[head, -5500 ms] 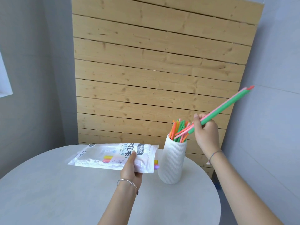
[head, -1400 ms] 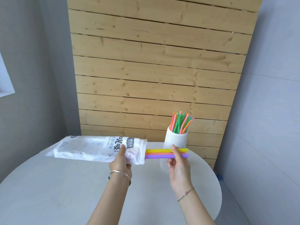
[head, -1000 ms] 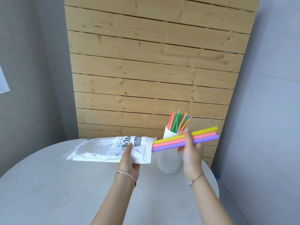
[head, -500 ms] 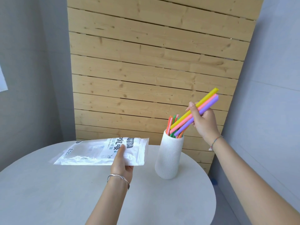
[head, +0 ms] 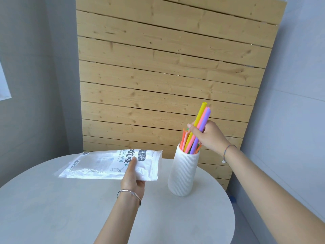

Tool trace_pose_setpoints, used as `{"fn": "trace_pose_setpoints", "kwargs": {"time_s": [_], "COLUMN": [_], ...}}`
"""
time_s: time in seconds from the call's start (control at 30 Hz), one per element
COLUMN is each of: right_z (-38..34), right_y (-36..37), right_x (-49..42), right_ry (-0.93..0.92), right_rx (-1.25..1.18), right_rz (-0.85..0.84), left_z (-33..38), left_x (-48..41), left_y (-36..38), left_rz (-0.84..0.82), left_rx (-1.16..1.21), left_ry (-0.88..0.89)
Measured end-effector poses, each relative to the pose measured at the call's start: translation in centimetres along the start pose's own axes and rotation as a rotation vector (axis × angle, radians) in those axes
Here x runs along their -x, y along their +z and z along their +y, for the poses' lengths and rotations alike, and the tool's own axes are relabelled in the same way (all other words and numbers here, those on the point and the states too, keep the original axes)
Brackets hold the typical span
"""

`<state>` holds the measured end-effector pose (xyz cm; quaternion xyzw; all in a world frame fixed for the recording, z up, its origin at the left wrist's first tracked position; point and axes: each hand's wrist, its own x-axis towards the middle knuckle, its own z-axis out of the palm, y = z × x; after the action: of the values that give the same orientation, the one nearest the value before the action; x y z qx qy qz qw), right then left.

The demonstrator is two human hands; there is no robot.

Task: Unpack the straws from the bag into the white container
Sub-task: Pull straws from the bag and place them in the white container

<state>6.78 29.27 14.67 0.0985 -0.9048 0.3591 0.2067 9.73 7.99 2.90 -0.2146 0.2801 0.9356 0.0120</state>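
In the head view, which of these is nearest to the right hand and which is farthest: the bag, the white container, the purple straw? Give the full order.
1. purple straw: gripped in the right hand itself.
2. white container: just below that hand.
3. bag: farthest, off to the left, held by the left hand.

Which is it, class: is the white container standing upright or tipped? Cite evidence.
Upright: the white container stands on its base on the table, straws poking from its top.
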Motion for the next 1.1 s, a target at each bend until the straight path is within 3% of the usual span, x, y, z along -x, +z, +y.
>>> {"fn": "trace_pose_setpoints", "kwargs": {"time_s": [0.13,0.23,0.3,0.47,0.57,0.67,0.73,0.87,1.1], "right_z": [-0.2,-0.9,-0.9,1.1,1.2,0.3,-0.2,0.6,2.5], "right_y": [0.1,-0.5,-0.5,1.2,0.8,-0.3,-0.5,0.6,1.7], "right_x": [-0.2,-0.7,-0.9,0.0,0.4,0.3,0.5,1.8,4.3], "right_ry": [-0.016,-0.015,0.003,0.06,-0.01,-0.137,-0.221,-0.284,-0.386], "right_rx": [0.185,-0.171,-0.265,-0.013,-0.042,-0.092,-0.014,0.331,0.698], "right_rz": [0.073,0.2,0.171,-0.051,-0.049,0.061,0.072,-0.06,-0.044], "left_z": [0.2,0.3,0.3,0.3,0.3,0.4,0.4,0.4,0.4], "left_x": [0.2,0.3,0.3,0.4,0.3,0.2,0.2,0.4,0.7], "left_y": [0.1,0.2,0.2,0.1,-0.1,0.0,0.0,0.0,-0.1], "left_rz": [0.001,0.001,0.003,-0.018,-0.017,-0.017,-0.018,-0.014,-0.015], "left_rx": [0.005,0.009,0.01,0.006,0.008,0.008,0.005,-0.004,-0.01], "left_ry": [-0.007,-0.012,-0.008,-0.026,-0.031,-0.027,-0.022,-0.023,-0.023]}}
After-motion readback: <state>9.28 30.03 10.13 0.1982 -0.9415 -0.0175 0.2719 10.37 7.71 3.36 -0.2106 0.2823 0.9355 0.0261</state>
